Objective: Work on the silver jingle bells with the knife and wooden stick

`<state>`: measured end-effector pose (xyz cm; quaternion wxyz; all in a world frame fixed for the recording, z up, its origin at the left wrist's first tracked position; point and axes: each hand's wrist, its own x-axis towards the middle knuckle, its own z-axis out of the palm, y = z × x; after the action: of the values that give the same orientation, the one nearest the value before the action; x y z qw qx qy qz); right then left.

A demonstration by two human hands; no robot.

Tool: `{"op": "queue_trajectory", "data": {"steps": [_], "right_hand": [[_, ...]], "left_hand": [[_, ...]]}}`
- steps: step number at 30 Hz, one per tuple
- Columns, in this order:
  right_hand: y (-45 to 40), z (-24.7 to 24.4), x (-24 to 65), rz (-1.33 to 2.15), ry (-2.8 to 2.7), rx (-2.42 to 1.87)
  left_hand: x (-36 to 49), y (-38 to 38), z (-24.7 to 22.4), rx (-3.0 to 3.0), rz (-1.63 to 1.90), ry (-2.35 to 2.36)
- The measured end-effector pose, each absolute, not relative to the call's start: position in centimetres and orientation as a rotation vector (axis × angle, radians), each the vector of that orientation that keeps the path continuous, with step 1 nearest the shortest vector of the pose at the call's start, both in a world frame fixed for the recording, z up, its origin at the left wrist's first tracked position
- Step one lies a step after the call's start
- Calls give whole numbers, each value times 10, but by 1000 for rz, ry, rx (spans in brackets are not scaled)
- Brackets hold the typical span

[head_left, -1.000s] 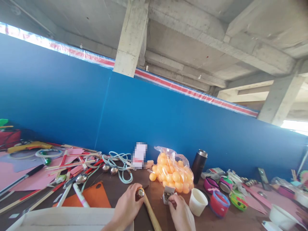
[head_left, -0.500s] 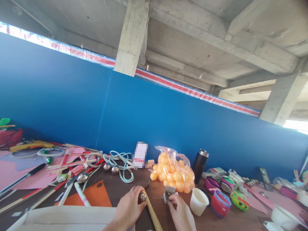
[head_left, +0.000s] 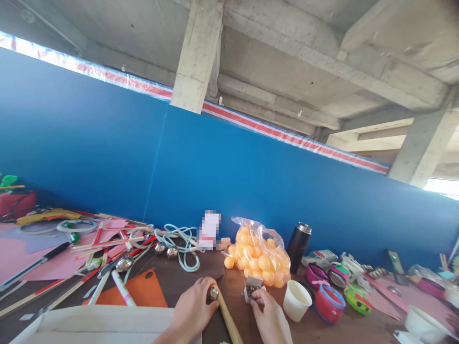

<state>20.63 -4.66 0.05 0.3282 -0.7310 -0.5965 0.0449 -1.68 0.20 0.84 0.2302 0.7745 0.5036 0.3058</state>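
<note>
My left hand (head_left: 195, 303) is closed around a shiny metal ball (head_left: 213, 293) beside the upper end of a wooden stick (head_left: 228, 316). The stick lies slanting on the brown table (head_left: 218, 267). My right hand (head_left: 268, 315) has its fingers pinched at the opening of a small grey box (head_left: 248, 292) with small dark metal pieces inside; what the fingertips hold is too small to name. Just right of that hand stands a white paper cup (head_left: 297, 300).
Behind the hands lie a clear bag of orange balls (head_left: 263, 258) and a black bottle (head_left: 299, 246). Sticks, cords and an orange sheet (head_left: 145, 290) crowd the left. Colourful pouches (head_left: 329, 303) lie at right, below a blue partition (head_left: 251, 167).
</note>
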Motion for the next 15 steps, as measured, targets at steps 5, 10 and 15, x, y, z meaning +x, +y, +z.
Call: {"op": "queue_trajectory", "data": {"steps": [5,10,15], "right_hand": [[-46,0,206,129,-1565,-1902],[-46,1,206,132,-1558,-1911],[-46,0,206,101,-1575,-1930]], "left_hand": [[-17,3,6,2128,844,1395],[-16,3,7,2134,823,1411],[-17,1,12,2128,801,1412]]}}
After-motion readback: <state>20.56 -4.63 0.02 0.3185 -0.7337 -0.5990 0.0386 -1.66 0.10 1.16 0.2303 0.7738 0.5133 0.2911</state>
